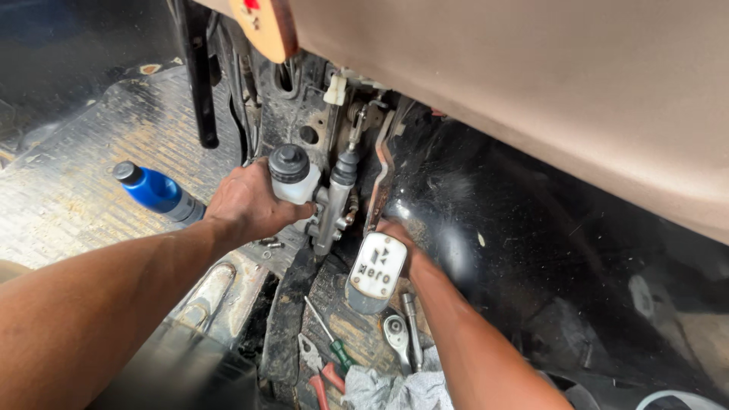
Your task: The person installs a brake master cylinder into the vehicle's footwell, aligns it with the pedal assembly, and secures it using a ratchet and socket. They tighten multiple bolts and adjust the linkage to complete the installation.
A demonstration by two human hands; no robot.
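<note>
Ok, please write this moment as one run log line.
left hand: grips cylinder | right hand: behind pedal | floor: bottle, screwdriver

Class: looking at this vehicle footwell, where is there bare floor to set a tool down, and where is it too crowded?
Free: the ribbed floor mat left of the blue bottle, and the dark floor right of the right hand. Crowded: around the grey pedal pad, where the green screwdriver, red pliers, ratchet and rags lie.

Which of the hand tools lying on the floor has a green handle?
The thin screwdriver, left of the silver ratchet wrench. The pliers below it have red handles.
</note>
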